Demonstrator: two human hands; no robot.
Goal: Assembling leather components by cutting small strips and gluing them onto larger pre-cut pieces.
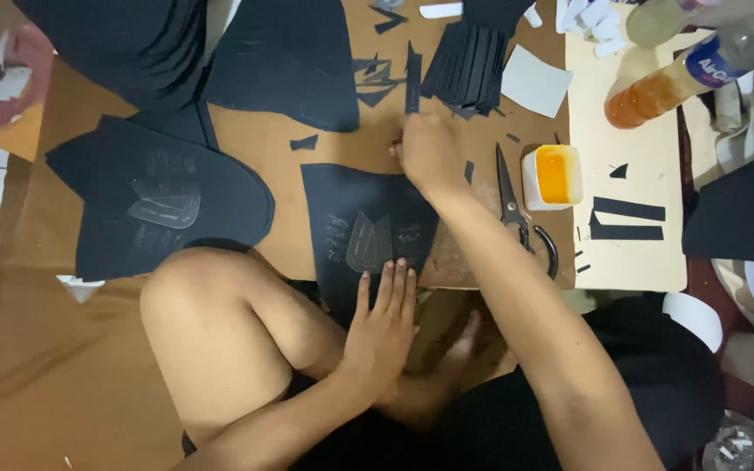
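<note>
The black sheet (368, 231) is pinned flat by the left hand (383, 327) — fingers spread, gripping nothing — while its far edge is pressed by the closed right hand (428, 153); whether anything is held cannot be told.

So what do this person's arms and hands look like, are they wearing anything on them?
Both arms are bare along all that shows, with no sleeves in view. The left hand and the right hand have no gloves, and no rings, watch or bracelets are visible. Both arms are slim.
</note>
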